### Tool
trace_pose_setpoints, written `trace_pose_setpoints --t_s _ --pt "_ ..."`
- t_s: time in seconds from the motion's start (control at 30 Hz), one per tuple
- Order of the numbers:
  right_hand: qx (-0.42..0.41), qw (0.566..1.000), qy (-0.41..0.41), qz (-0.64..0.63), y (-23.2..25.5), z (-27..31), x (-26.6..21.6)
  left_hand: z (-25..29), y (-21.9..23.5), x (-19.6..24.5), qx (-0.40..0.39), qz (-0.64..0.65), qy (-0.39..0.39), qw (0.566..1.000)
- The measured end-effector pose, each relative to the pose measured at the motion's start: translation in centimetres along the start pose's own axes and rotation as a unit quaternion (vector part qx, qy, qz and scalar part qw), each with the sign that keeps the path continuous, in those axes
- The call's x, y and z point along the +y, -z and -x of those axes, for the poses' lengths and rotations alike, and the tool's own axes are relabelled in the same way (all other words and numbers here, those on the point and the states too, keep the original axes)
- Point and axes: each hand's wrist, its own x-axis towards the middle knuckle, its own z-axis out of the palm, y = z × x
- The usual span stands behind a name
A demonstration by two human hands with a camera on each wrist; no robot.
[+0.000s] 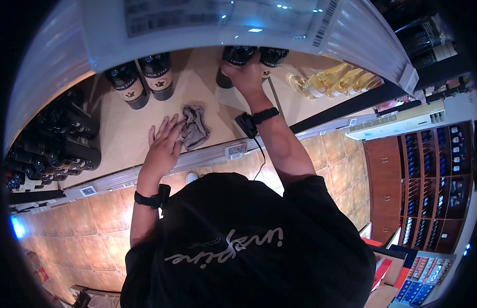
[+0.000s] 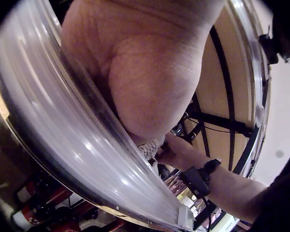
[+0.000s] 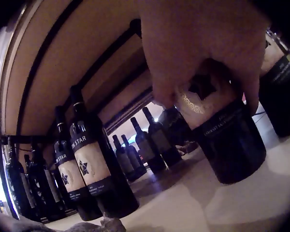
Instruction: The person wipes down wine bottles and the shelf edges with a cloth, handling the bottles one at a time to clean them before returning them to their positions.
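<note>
My right hand grips a dark wine bottle around its label, and the bottle's base is close over the shelf board. Another bottle with the same cream label stands beside it. My left hand lies on the shelf near its front edge, fingers stretched out, the fingertips at the side of a crumpled grey cloth. In the left wrist view the heel of that hand fills the middle and hides its fingers. Two Latin Star bottles, one in front of the other, stand left of the cloth.
Several dark bottles crowd the shelf's left end. Clear bottles with yellow contents are on the right. A clear plastic price strip runs along the front edge, and an upper shelf's label rail hangs overhead.
</note>
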Motion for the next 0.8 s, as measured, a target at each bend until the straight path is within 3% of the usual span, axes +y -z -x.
trace_pose_setpoints --t_s 0.2,0.3,0.4,0.5,0.6,0.7,0.73,0.8 --pt "-0.023 1.0 -0.012 -0.011 0.5 0.3 -1.0 0.0 0.1 0.2 -0.002 -0.001 0.0 1.0" --pt "-0.084 0.994 -0.008 -0.074 1.2 0.4 -1.5 -0.1 0.2 0.2 -0.004 0.0 0.0 1.0" --pt "-0.075 0.975 -0.071 -0.198 1.5 2.4 -2.2 0.0 0.1 0.1 -0.002 0.001 -0.001 1.0" --pt "-0.065 0.981 -0.125 -0.131 3.1 4.4 -3.6 0.0 0.0 0.1 0.001 0.004 -0.002 1.0" --pt "-0.041 0.998 -0.037 0.035 4.8 7.1 -5.6 0.0 0.1 0.1 0.002 0.007 0.003 1.0" --pt "-0.12 0.988 0.023 0.091 5.1 7.9 -11.2 0.0 0.0 0.1 0.003 0.008 0.003 1.0" --pt "-0.148 0.988 0.034 0.025 4.6 7.7 -12.7 0.0 -0.1 0.1 0.004 0.008 0.001 1.0" --pt "-0.179 0.983 0.028 0.027 1.7 7.3 -13.0 0.2 0.0 0.0 0.003 0.005 0.004 1.0"
